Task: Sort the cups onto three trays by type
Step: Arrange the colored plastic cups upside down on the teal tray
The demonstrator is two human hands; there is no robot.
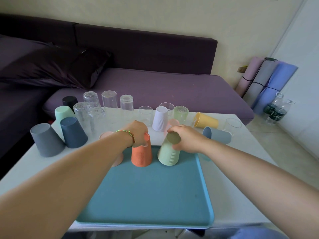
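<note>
Left hand [138, 133] curls over the base of the upturned orange cup [141, 156], which stands at the tray's [146, 195] far edge. Right hand [186, 138] grips the base of the green cup [168, 155], which is tilted with its rim on the tray near the far right corner. The two cups stand close but apart. Open tray surface runs to the near edge. Glasses [126, 104] crowd the desk's [233, 187] far edge.

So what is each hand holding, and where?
The left hand grips the orange cup round its upturned base; the right hand grips the tilted green cup round its base too.
</note>
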